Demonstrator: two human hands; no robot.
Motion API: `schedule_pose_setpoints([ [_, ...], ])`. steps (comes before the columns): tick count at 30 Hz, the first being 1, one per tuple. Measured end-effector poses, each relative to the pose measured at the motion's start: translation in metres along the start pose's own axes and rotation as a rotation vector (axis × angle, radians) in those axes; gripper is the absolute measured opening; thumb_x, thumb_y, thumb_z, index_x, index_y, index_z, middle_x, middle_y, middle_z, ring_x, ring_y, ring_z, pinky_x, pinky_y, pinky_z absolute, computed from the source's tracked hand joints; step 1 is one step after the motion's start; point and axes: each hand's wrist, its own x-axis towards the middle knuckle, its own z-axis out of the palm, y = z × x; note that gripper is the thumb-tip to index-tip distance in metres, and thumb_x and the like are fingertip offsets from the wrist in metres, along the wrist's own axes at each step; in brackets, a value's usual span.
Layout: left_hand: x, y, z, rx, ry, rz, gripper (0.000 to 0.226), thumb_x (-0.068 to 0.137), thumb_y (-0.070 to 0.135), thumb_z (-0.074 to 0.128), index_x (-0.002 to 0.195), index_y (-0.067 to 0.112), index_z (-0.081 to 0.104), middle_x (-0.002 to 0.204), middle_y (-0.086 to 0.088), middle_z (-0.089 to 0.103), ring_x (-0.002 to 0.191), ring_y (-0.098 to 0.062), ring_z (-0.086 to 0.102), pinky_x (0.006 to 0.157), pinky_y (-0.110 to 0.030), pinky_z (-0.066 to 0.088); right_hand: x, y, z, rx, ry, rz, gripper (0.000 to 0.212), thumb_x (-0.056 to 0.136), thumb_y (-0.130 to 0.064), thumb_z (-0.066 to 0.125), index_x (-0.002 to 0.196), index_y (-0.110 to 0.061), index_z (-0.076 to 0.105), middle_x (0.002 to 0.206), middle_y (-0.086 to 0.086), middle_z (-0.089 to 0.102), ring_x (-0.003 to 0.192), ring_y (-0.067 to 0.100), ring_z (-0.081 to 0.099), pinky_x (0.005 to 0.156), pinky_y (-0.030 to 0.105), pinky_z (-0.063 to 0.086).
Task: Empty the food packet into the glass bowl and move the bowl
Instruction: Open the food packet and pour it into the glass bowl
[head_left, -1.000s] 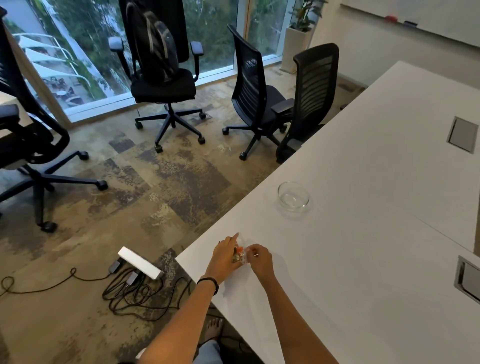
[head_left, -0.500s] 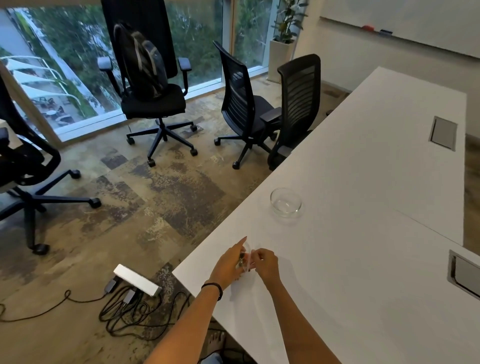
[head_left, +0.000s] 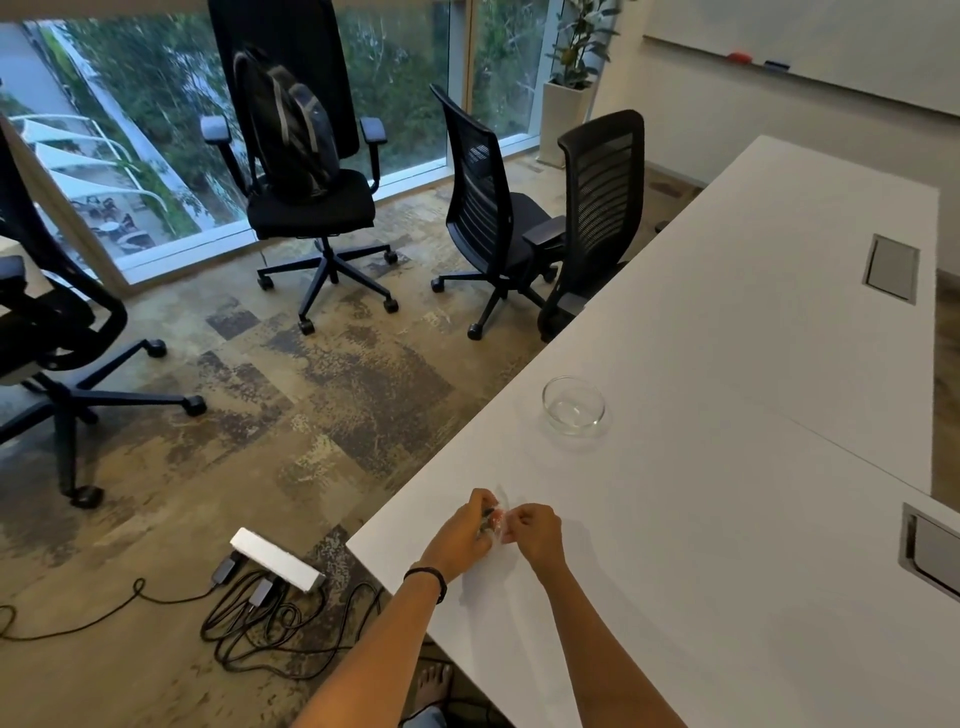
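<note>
A small clear food packet (head_left: 497, 522) with orange and dark contents is pinched between both hands just above the white table (head_left: 727, 467), near its left corner. My left hand (head_left: 460, 538) grips the packet's left side and my right hand (head_left: 537, 532) grips its right side; the fingers hide most of the packet. The glass bowl (head_left: 573, 404) stands upright with nothing in it, farther along the table, beyond the hands and apart from them.
Two grey cable hatches (head_left: 891, 267) (head_left: 930, 551) are set into the table on the right. Black office chairs (head_left: 592, 218) stand by the table's left edge. A white power strip (head_left: 275, 558) with tangled cables lies on the carpet below the corner.
My left hand's fingers have curled in tighter over the packet. Both hands stay together at the same spot on the table. The bowl has not moved.
</note>
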Motion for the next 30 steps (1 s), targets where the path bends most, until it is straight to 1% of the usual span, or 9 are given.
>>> schedule_pose_setpoints([
  [4,-0.001,0.002,0.004,-0.089,0.018,-0.025,0.015,0.095,0.015,0.032,0.105,0.015,0.043,0.095,-0.011,0.059,0.075,-0.017,0.050,0.072,-0.030,0.044,-0.003,-0.002,0.001,0.012,-0.024,-0.039,0.024,0.087,-0.004,0.048,0.070,-0.001,0.064,0.071,0.016,0.068,0.055,0.010,0.064,0.052,0.008,0.049],
  [6,0.002,0.004,0.005,-0.158,0.072,-0.065,0.018,0.096,0.021,0.032,0.096,0.013,0.048,0.088,-0.007,0.059,0.072,-0.015,0.050,0.072,-0.034,0.045,-0.004,-0.005,0.003,0.017,-0.033,-0.051,0.025,0.089,-0.005,0.046,0.069,-0.008,0.061,0.075,0.013,0.067,0.063,0.019,0.066,0.055,0.007,0.049],
  [9,0.014,0.007,0.005,-0.057,0.157,-0.116,0.033,0.095,0.038,0.038,0.086,0.011,0.054,0.089,-0.009,0.063,0.075,-0.019,0.055,0.072,-0.036,0.048,-0.004,-0.011,0.002,0.014,-0.039,-0.055,0.031,0.090,-0.007,0.048,0.062,-0.015,0.058,0.077,0.014,0.068,0.076,0.027,0.067,0.065,0.016,0.048],
  [12,0.023,0.012,0.001,0.051,0.128,-0.113,0.029,0.092,0.037,0.041,0.082,0.012,0.054,0.086,-0.007,0.063,0.074,-0.020,0.054,0.069,-0.030,0.043,-0.004,-0.016,0.001,0.020,-0.031,-0.046,0.042,0.088,-0.003,0.047,0.051,-0.023,0.050,0.062,0.005,0.061,0.072,0.024,0.062,0.060,0.017,0.045],
  [14,0.026,0.016,-0.003,0.083,0.087,-0.087,0.025,0.093,0.030,0.039,0.076,0.014,0.049,0.079,-0.005,0.058,0.069,-0.018,0.048,0.065,-0.031,0.040,-0.005,-0.016,0.001,0.029,-0.031,-0.032,0.037,0.088,-0.005,0.047,0.054,-0.015,0.057,0.064,0.008,0.066,0.072,0.028,0.064,0.065,0.024,0.050],
  [17,0.028,0.017,-0.006,0.127,0.057,-0.063,0.026,0.096,0.026,0.035,0.074,0.015,0.044,0.076,-0.005,0.054,0.066,-0.019,0.044,0.063,-0.032,0.036,-0.006,-0.014,0.003,0.054,-0.039,-0.036,0.027,0.089,-0.009,0.047,0.076,0.001,0.069,0.084,0.022,0.073,0.082,0.033,0.068,0.080,0.036,0.054],
  [20,0.028,0.014,-0.008,0.092,0.063,-0.064,0.027,0.097,0.024,0.032,0.072,0.017,0.041,0.072,-0.005,0.053,0.062,-0.018,0.041,0.060,-0.031,0.033,-0.007,-0.015,0.002,0.094,-0.031,-0.039,0.024,0.088,-0.010,0.049,0.075,-0.005,0.068,0.082,0.017,0.071,0.081,0.030,0.068,0.076,0.031,0.053],
  [24,0.029,0.016,-0.011,-0.038,0.162,-0.070,0.023,0.098,0.024,0.034,0.077,0.017,0.042,0.069,-0.001,0.053,0.060,-0.015,0.043,0.058,-0.024,0.033,-0.004,-0.024,-0.001,0.173,-0.001,-0.039,0.024,0.089,-0.012,0.049,0.072,-0.011,0.065,0.075,0.009,0.064,0.067,0.015,0.056,0.062,0.015,0.044],
  [30,0.036,0.027,-0.007,-0.232,0.241,-0.091,0.025,0.098,0.022,0.036,0.074,0.017,0.040,0.068,0.002,0.049,0.063,-0.012,0.041,0.059,-0.023,0.033,0.008,-0.029,-0.010,0.241,-0.026,-0.044,0.022,0.091,-0.013,0.047,0.079,-0.012,0.065,0.082,0.009,0.064,0.076,0.018,0.057,0.066,0.017,0.046],
])
